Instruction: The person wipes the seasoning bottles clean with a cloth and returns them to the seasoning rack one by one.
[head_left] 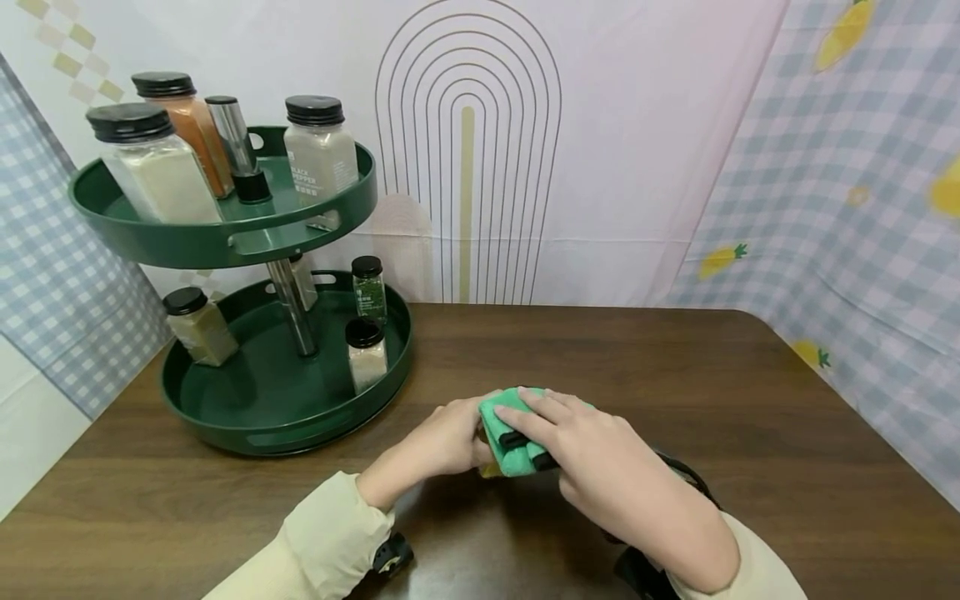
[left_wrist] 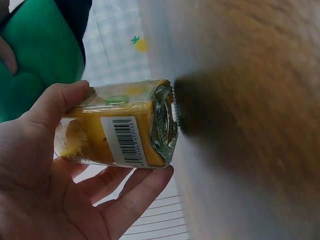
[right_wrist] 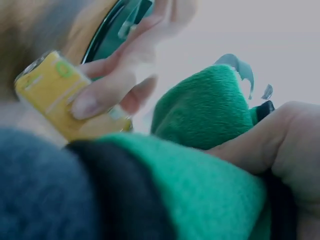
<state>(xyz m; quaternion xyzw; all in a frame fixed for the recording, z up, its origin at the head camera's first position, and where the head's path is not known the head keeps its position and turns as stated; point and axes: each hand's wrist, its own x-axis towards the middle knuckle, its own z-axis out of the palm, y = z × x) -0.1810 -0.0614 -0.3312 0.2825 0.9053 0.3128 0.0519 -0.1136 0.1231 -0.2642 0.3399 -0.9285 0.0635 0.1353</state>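
My left hand [head_left: 448, 439] grips a small square glass spice jar [left_wrist: 112, 132] filled with yellow powder, with thumb and fingers on opposite sides. A white barcode label faces the left wrist camera, and the jar's thick glass base points toward the wooden table. In the head view, most of the jar is hidden behind a folded green cloth [head_left: 492, 427] with black edging. My right hand [head_left: 603, 450] holds this cloth over the jar's top end, fingers spread across it and thumb pressed into its folds in the right wrist view. The jar's lid is hidden.
A two-tier dark green round rack [head_left: 285, 400] stands at the left of the wooden table [head_left: 637, 358]. Its upper tier holds large black-lidded jars, including a black pepper jar [head_left: 324, 162], and a metal cylinder [head_left: 238, 146]. Several small jars stand below. Patterned cloths hang behind.
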